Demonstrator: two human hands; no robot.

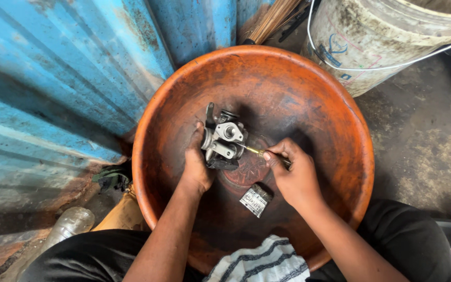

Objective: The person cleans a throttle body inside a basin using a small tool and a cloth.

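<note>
My left hand (197, 162) grips a small grey metal carburettor (223, 138) and holds it over the middle of a big orange basin (340, 115). My right hand (291, 175) pinches a thin brass-coloured tool (254, 151) whose tip points into the side of the carburettor. Below the hands, on the basin's bottom, lies a paintbrush (256, 200) with a metal ferrule and dark bristles.
A blue corrugated metal sheet (53, 83) stands along the left. A dirty white bucket (387, 39) with a wire handle sits at the top right, next to broom bristles (275, 18). A striped cloth (262, 263) hangs over the basin's near rim. A plastic bottle (69, 224) lies bottom left.
</note>
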